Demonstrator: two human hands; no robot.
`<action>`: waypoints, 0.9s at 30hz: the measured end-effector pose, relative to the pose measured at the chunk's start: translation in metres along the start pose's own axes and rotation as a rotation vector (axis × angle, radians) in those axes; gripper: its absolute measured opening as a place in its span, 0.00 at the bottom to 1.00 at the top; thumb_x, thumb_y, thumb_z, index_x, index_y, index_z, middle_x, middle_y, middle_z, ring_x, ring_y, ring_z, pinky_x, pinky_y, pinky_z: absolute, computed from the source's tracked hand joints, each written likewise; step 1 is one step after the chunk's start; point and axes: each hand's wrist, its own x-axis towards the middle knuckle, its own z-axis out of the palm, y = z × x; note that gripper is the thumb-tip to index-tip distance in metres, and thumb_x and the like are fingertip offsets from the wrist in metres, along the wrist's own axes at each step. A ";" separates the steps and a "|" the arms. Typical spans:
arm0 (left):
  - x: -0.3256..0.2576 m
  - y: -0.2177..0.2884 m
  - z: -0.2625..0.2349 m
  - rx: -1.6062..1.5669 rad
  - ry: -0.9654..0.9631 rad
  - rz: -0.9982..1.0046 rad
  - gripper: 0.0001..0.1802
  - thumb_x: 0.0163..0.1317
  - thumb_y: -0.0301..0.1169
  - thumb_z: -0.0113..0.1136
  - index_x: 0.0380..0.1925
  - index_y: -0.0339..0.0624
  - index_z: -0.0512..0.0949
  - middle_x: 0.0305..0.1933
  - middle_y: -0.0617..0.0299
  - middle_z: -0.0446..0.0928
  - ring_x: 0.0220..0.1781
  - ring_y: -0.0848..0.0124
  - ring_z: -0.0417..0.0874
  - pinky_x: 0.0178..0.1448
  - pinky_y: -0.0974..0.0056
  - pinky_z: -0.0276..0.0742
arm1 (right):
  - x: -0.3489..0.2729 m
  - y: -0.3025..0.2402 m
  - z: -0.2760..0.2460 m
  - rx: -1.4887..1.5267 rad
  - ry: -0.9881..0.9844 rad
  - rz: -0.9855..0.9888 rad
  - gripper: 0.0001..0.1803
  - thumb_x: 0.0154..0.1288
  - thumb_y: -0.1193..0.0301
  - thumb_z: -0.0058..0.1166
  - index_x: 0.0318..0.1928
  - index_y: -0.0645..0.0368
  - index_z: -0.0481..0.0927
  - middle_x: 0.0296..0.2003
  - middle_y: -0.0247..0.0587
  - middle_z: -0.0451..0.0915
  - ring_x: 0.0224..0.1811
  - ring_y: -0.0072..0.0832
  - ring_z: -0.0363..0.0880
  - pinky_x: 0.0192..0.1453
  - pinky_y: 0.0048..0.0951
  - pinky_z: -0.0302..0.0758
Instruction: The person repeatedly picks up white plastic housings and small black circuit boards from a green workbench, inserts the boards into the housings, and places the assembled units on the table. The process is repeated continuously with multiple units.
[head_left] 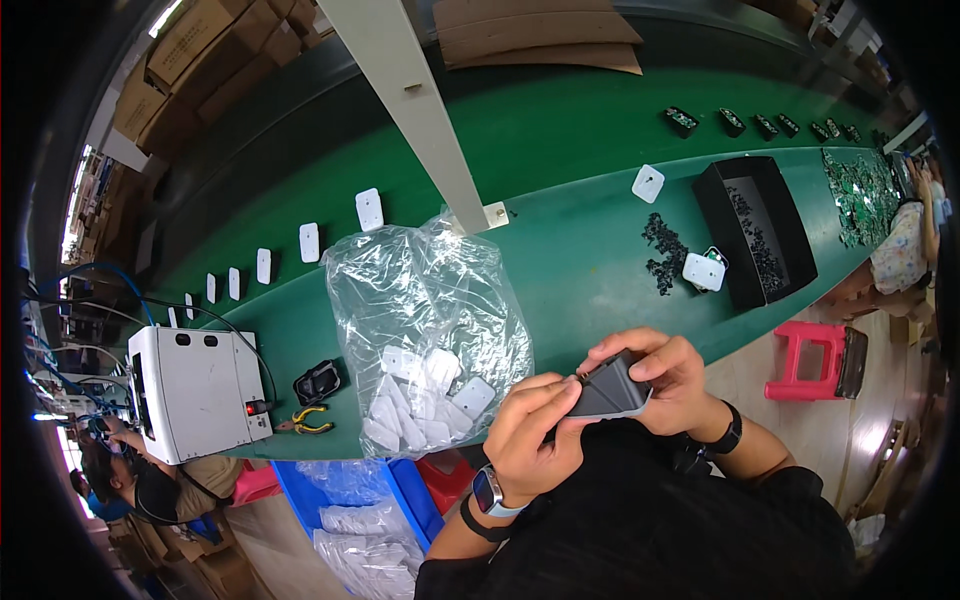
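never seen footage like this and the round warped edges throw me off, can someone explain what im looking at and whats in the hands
This is one picture from a wide-angle camera worn on a person's head, looking down, which is why straight edges bend near the rim. No machine is doing the work: the left hand and the right hand belong to the wearer, and together they hold a small dark grey plastic case. In front runs a long green table. On it lie a clear plastic bag of white plastic pieces, a white box-shaped device with yellow-handled pliers beside it, a black tray, and a row of white pieces. Other people sit at both far ends.
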 end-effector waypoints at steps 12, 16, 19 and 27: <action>-0.004 0.000 -0.002 -0.065 -0.079 -0.077 0.18 0.61 0.23 0.72 0.50 0.27 0.81 0.44 0.48 0.81 0.46 0.57 0.86 0.50 0.59 0.83 | 0.002 -0.012 -0.005 -0.185 -0.012 -0.012 0.26 0.57 0.78 0.75 0.55 0.55 0.78 0.59 0.61 0.80 0.57 0.49 0.85 0.55 0.42 0.85; -0.001 0.008 -0.006 -0.086 -0.212 -0.270 0.20 0.63 0.21 0.69 0.54 0.23 0.78 0.47 0.48 0.80 0.51 0.61 0.84 0.56 0.61 0.80 | 0.005 -0.019 -0.007 -0.321 -0.009 0.078 0.25 0.60 0.77 0.73 0.57 0.59 0.78 0.59 0.57 0.80 0.57 0.43 0.85 0.56 0.37 0.84; -0.006 0.001 0.000 -0.302 -0.215 -0.484 0.24 0.66 0.19 0.64 0.61 0.23 0.73 0.53 0.47 0.79 0.57 0.64 0.82 0.62 0.62 0.78 | 0.007 -0.020 -0.005 -0.226 0.032 0.254 0.24 0.64 0.78 0.69 0.60 0.61 0.79 0.62 0.50 0.80 0.58 0.35 0.84 0.57 0.33 0.84; 0.005 0.001 0.005 -0.610 -0.193 -0.764 0.26 0.69 0.16 0.60 0.67 0.28 0.71 0.58 0.56 0.72 0.53 0.73 0.83 0.54 0.70 0.79 | 0.008 -0.027 -0.010 -0.162 0.017 0.530 0.26 0.66 0.81 0.63 0.65 0.60 0.79 0.59 0.44 0.81 0.50 0.24 0.81 0.53 0.28 0.85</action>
